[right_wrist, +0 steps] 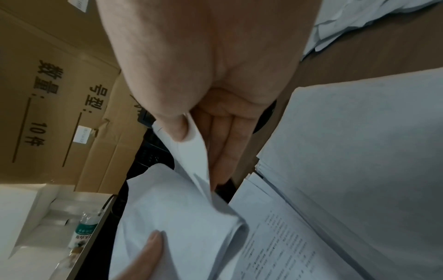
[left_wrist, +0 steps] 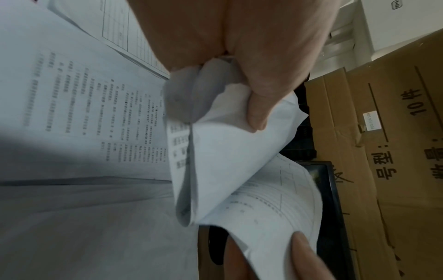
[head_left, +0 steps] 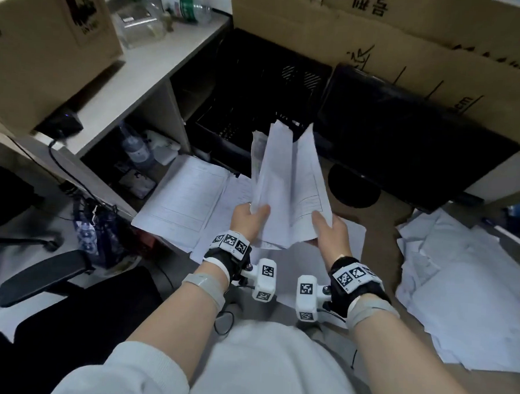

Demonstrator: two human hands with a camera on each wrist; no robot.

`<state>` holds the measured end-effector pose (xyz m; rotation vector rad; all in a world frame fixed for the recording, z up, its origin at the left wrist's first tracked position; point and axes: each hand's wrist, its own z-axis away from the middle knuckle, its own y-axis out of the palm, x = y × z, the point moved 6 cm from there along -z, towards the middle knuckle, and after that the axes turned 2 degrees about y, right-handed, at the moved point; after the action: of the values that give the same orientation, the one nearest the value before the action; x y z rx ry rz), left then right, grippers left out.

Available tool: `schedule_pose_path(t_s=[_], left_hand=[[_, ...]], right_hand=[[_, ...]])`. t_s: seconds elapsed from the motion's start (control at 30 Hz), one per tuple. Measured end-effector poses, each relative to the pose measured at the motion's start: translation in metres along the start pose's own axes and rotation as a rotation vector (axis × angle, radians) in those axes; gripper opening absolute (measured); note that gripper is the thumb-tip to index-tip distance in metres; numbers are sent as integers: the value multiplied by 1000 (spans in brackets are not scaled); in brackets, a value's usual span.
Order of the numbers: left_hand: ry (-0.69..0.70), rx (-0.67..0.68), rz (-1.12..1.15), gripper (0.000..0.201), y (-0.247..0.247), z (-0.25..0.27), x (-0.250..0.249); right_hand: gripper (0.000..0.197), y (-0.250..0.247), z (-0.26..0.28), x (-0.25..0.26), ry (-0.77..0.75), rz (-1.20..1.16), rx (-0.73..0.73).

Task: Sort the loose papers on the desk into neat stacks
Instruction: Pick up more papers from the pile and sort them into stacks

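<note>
Above the brown desk surface (head_left: 381, 221), a bundle of white printed paper sheets (head_left: 289, 180) stands upright, fanned and uneven at the top. The left hand (head_left: 247, 218) pinches its lower left edge, thumb over the sheets; the right hand (head_left: 330, 230) clamps the lower right edge between thumb and fingers. To do this step well, the grip should probably loosen slightly and the bottom edges be tapped on the desk until they align. A flatter pile of printed forms (head_left: 183, 193) lies at left, a scattered heap of white sheets (head_left: 465, 286) at right. A black monitor (head_left: 406, 138) and brown cardboard boxes (head_left: 412, 30) stand behind.
</note>
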<state>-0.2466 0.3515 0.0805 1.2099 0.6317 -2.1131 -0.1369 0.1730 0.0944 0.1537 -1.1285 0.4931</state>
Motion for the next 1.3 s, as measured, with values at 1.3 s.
schedule_pose_path(t_s=[1.3], left_hand=[[19,21,-57,19,-39,-34,26]], right_hand=[[21,0,17,-40,268,301,-398]])
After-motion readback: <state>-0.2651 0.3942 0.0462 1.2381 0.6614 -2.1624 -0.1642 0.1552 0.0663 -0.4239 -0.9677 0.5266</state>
